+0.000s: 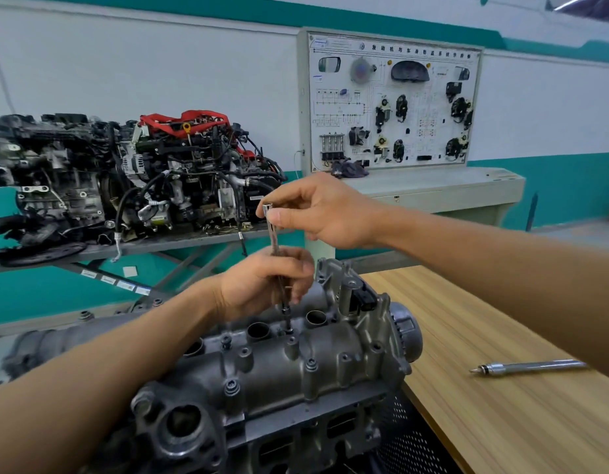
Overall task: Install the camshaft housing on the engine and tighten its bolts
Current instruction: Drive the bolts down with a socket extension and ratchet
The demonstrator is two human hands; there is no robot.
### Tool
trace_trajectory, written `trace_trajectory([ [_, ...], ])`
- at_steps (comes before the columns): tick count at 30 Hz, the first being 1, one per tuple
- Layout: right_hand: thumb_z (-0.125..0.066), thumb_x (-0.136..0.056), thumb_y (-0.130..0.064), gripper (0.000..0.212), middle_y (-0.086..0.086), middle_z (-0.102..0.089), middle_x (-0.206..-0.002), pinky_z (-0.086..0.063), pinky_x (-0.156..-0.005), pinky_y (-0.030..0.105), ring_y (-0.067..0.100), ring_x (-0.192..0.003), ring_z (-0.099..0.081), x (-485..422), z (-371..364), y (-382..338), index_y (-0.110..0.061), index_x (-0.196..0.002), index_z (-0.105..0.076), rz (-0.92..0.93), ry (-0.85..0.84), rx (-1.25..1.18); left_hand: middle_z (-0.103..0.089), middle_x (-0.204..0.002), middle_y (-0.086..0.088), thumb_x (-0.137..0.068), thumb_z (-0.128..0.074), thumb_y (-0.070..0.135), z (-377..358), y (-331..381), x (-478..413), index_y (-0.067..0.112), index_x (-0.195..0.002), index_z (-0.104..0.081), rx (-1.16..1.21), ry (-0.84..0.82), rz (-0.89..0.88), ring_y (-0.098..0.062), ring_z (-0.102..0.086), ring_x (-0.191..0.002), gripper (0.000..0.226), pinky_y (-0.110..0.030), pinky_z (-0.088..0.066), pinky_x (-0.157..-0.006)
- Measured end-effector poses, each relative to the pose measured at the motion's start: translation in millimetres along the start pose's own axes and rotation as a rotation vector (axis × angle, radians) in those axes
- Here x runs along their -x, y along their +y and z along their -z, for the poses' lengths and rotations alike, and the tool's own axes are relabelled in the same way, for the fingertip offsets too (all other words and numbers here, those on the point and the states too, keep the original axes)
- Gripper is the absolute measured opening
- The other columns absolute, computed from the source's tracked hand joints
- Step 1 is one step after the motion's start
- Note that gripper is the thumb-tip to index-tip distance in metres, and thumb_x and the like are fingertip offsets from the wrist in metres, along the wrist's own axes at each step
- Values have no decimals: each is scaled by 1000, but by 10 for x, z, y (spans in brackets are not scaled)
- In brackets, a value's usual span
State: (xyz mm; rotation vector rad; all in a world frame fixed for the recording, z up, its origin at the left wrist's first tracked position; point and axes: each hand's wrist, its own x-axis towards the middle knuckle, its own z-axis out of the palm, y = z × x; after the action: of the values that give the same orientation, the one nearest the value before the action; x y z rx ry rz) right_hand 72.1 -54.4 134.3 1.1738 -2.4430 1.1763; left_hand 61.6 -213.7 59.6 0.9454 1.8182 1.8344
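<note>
The camshaft housing (296, 367) is sitting on the engine (296, 436), and the person is working a long extension bar (273, 234) whose socket end (288, 326) is standing on a bolt position along the top of the housing, between two round wells. The bolt itself is hidden under the socket.

The left hand (262, 285) is curling round the bar's lower part just above the housing and steadying it. The right hand (325, 213) is pinching the bar's top end between thumb and fingertips, higher above the housing, probably for twirling.

To do this well, the left hand should be keeping the bar in line with the bolt while the right is spinning lightly and feeling for cross-threading. The other bolts (231, 386) on the housing's near side are wanting even snugging. Final tightening is likely calling for the metal handle (530, 367) lying on the desk (501, 422), right of the housing.
</note>
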Motion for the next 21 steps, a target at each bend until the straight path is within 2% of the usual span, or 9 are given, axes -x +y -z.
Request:
trace_trajectory([
  [2, -66, -94, -10, 18, -3, -73, -89, -53, -65, 16, 7, -79, -71, 61, -61, 38, -5, -110, -72, -26, 129, -49, -53, -68, -9, -71, -70, 15, -5, 14, -7, 16, -76, -60, -18, 68, -58, -17, -51, -63, 12, -30, -41, -65],
  [4, -70, -91, -9, 8, 6, -73, -77, -53, -60, 21, 6, -63, -65, 111, -132, 60, -4, -95, -75, -22, 256, -102, -56, -74, -10, -77, -63, 9, 14, 39, -19, 12, -85, -59, -24, 130, -128, -17, -56, -68, 10, -32, -44, -69],
  [6, -73, -88, -10, 10, 13, -73, -72, -53, -60, 29, 7, -59, -60, 124, -234, 77, -1, -83, -76, 8, 378, -86, -62, -78, -8, -77, -62, 7, 29, 43, -24, 7, -88, -62, -107, 177, -166, -16, -61, -73, 11, -32, -47, -72],
  [9, -78, -83, -16, 7, -2, -73, -69, -56, -65, 25, 5, -62, -64, 85, -359, 72, -10, -79, -78, 8, 513, -92, -72, -81, -9, -75, -69, 7, 30, 45, -9, 2, -87, -70, -305, 241, -190, -20, -65, -81, 14, -39, -51, -81],
  [11, -77, -84, -18, 7, -1, -74, -75, -58, -72, 30, 15, -70, -69, 56, -373, 59, -12, -81, -77, -7, 485, -81, -75, -80, -8, -78, -73, 12, 58, 58, 23, 10, -81, -75, -400, 262, -178, -19, -68, -79, 4, -45, -53, -83],
  [14, -67, -94, -17, 8, 4, -74, -85, -59, -75, 39, 25, -77, -69, 37, -325, 56, -15, -87, -72, -70, 334, -200, -76, -80, -8, -88, -73, 11, 134, 65, 74, 18, -80, -76, -461, 295, -133, -21, -70, -77, 11, -54, -53, -83],
  [17, -54, -101, -11, 16, 9, -74, -84, -57, -61, 31, 24, -74, -69, 48, -301, 39, -11, -93, -68, -104, 214, -399, -75, -78, -6, -82, -75, 14, 150, 75, 89, 15, -86, -73, -454, 311, -112, -20, -71, -76, 5, -48, -56, -77],
  [19, -50, -103, -9, 17, 17, -73, -85, -53, -60, 28, 27, -73, -65, 41, -286, 32, -6, -102, -67, -76, 179, -330, -74, -77, -5, -82, -75, 11, 143, 94, 101, 25, -81, -75, -445, 309, -113, -21, -71, -76, 15, -38, -58, -68],
  [21, -49, -103, -8, 22, 21, -72, -86, -51, -59, 31, 30, -73, -63, 29, -273, 35, 3, -102, -67, -48, 159, -267, -73, -78, -4, -85, -73, 5, 163, 101, 120, 25, -84, -76, -440, 299, -118, -20, -71, -75, 21, -29, -58, -62],
])
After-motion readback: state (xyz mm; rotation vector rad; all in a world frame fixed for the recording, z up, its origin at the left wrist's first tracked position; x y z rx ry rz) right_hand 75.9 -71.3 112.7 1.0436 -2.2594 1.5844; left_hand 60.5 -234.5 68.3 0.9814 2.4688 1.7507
